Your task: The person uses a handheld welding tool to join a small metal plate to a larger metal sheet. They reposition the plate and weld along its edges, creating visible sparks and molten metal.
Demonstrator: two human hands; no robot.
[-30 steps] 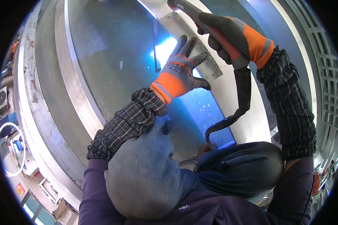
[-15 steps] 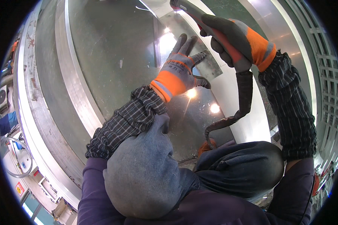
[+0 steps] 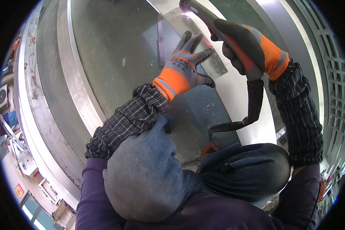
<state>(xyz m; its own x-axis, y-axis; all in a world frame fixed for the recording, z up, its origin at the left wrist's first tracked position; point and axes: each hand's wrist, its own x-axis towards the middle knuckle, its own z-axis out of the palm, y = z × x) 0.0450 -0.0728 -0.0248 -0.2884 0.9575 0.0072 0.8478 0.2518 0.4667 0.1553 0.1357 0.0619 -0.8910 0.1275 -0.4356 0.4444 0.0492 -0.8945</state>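
Note:
My right hand (image 3: 262, 50), in a grey and orange glove, is closed around a red and grey welding torch (image 3: 205, 16). A dark sheathed cable (image 3: 255, 101) hangs from its rear end and bends toward my knees. A small bright glow shows by the torch tip, close to a thin metal plate (image 3: 219, 65) that lies along a long pale panel (image 3: 253, 124). My left hand (image 3: 180, 71), gloved alike, has its fingers spread, the fingertips beside or over the plate; whether they touch it I cannot tell.
Long metal beams (image 3: 80, 84) run along the left, and a pale metal strip (image 3: 308, 50) curves along the right. A slatted rack (image 3: 335, 76) stands at the far right. My bent knees (image 3: 142, 172) are close below my hands, over a dark green floor (image 3: 111, 50).
The torch and my right hand have shifted slightly right and down in the picture. My left hand has barely moved. Bright reflections on the floor and near the plate have gone, leaving a smaller glow.

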